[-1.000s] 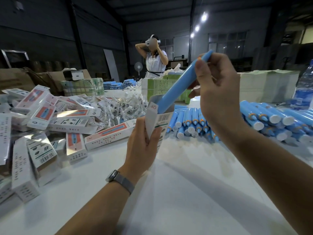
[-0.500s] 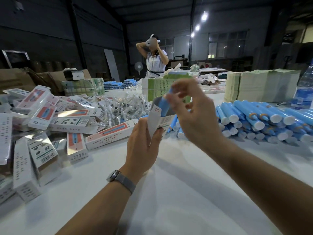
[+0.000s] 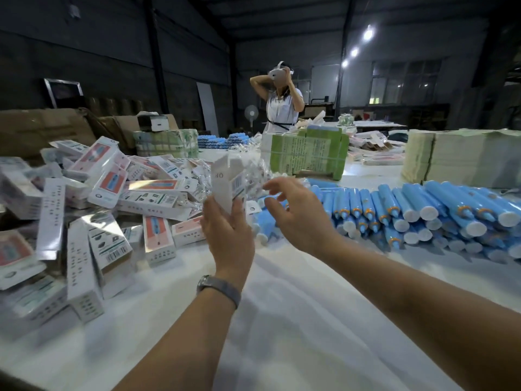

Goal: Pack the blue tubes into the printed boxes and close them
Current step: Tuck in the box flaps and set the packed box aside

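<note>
My left hand [image 3: 227, 235] grips a printed white box [image 3: 229, 183] upright above the table, its top flaps standing open. No tube shows above the box's mouth. My right hand [image 3: 297, 215] hovers just right of the box, fingers spread, holding nothing. A big stack of blue tubes [image 3: 417, 213] with white caps lies on the table to the right. A heap of printed boxes [image 3: 93, 198] covers the table's left side.
Clear bags of small parts [image 3: 253, 176] lie behind the box. Green bundled stacks [image 3: 307, 153] and a pale paper stack [image 3: 462, 159] stand at the back. A person wearing a headset [image 3: 282, 108] stands beyond the white table [image 3: 296, 320].
The blue tube went down into the box and out of sight. My right hand let go, dropped and opened beside the box. The view tilted and the box shifted slightly left.
</note>
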The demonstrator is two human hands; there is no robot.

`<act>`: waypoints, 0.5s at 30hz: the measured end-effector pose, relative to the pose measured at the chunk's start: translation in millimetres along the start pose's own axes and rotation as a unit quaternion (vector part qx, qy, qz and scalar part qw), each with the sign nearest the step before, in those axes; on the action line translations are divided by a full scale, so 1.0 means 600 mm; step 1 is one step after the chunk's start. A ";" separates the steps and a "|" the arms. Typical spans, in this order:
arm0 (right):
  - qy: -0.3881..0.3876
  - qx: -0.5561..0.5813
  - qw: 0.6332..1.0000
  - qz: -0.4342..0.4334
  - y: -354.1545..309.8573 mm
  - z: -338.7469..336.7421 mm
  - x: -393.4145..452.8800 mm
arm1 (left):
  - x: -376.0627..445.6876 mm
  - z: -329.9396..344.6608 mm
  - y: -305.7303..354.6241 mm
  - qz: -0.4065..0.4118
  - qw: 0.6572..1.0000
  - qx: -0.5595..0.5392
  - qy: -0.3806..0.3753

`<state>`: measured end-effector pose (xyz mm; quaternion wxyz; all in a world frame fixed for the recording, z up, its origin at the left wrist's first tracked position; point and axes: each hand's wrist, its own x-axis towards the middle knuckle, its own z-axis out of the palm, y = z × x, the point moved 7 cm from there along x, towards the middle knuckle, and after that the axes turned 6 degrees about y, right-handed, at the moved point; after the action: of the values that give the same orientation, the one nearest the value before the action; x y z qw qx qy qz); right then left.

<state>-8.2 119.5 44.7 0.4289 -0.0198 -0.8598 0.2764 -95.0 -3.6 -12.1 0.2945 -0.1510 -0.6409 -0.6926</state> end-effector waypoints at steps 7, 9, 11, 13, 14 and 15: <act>-0.260 -0.230 0.937 -0.044 0.027 0.218 0.109 | 0.021 -0.028 -0.019 0.009 0.997 0.061 0.047; -0.298 -0.277 0.913 -0.042 0.040 0.259 0.131 | 0.022 -0.030 -0.016 0.021 0.996 0.063 0.052; -0.330 -0.298 0.895 -0.041 0.055 0.287 0.144 | 0.022 -0.031 -0.017 0.024 0.997 0.051 0.048; -0.351 -0.312 0.882 -0.035 0.074 0.303 0.147 | 0.022 -0.027 -0.019 0.023 0.998 0.048 0.034; -0.357 -0.316 0.879 -0.024 0.086 0.310 0.148 | 0.022 -0.024 -0.023 0.021 0.998 0.050 0.027; -0.363 -0.323 0.874 -0.015 0.091 0.312 0.145 | 0.021 -0.021 -0.025 0.021 0.998 0.056 0.022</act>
<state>-214.6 103.7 -8.7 0.0609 -0.0425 -0.9966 -0.0359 -111.8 -18.4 -18.2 0.3310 -0.1326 -0.6686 -0.6525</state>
